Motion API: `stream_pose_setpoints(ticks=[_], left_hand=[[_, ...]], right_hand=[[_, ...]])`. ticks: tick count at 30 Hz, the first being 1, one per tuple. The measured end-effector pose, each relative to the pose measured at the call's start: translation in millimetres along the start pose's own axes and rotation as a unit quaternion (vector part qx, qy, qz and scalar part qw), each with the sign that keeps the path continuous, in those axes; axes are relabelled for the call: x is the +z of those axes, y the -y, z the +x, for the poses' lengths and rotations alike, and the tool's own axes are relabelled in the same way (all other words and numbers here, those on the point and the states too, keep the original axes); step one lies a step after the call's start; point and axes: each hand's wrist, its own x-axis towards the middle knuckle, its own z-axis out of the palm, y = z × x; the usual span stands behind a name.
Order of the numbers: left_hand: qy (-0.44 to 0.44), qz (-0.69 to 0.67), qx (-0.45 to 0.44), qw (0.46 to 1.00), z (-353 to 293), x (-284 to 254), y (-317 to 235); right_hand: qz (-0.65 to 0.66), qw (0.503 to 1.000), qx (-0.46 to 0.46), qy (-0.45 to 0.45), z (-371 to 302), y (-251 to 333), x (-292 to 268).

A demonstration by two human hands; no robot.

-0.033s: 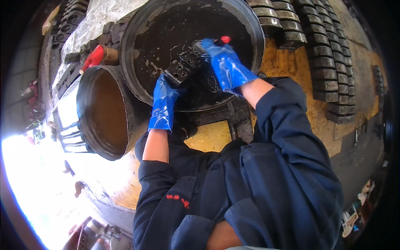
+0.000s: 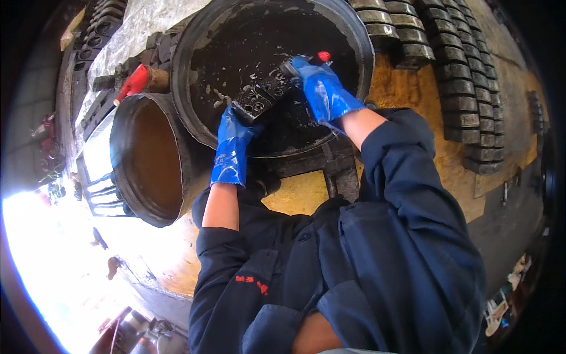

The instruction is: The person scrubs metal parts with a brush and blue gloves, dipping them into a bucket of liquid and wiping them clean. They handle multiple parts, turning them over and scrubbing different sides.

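Observation:
Both my hands wear blue rubber gloves and work inside a large round tub (image 2: 180, 88) of dark liquid. My left hand (image 2: 233, 138) is closed on the near left end of a dark metal block (image 2: 263, 97) with several round holes, held tilted above the liquid. My right hand (image 2: 321, 88) is closed round a brush whose red handle end (image 2: 323, 56) sticks out past the glove. The brush's working end is at the far right end of the block, mostly hidden by the glove.
A bucket (image 2: 177, 194) of brownish liquid stands tilted-looking at the left, beside the tub. Behind it lies a red-handled brush (image 2: 134, 82) with brown bristles. Rows of stacked dark metal blocks (image 2: 458, 88) line the right side. More metal parts (image 2: 97, 38) sit at the far left.
My right hand with the brush has shifted slightly right and nearer to me along the block. More of the block's holes show now. My left hand has barely moved.

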Motion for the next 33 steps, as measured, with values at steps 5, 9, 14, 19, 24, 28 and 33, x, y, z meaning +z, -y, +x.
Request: stream_pose_setpoints(ticks=[5,9,14,19,24,28,33], left_hand=[[0.008,0.023,-0.072,0.997,1.3,2.6,-3.4],[0.017,-0.034,-0.037,0.999,7.0,2.6,21.2],[0.0,0.003,0.037,0.999,6.4,0.0,22.3],[0.01,-0.052,0.048,0.997,13.2,13.1,10.7],[0.015,-0.033,-0.018,0.999,8.3,3.8,26.3],[0.022,-0.067,-0.023,0.997,16.4,12.3,36.8],[-0.003,-0.015,0.005,1.0,25.5,10.2,41.9]], right_hand=[[-0.142,0.987,-0.056,0.055,11.6,-37.0,-31.8],[-0.044,0.988,-0.071,0.128,7.9,-26.7,-20.5],[0.017,0.985,-0.084,0.149,-32.4,17.6,-3.3],[-0.255,0.916,-0.224,0.215,43.4,-26.7,-9.0],[-0.322,0.905,-0.269,0.071,12.0,1.6,-7.4],[-0.347,0.835,-0.403,0.142,11.5,-27.1,-7.1],[-0.177,0.914,-0.335,0.146,73.2,-40.5,-14.8]])
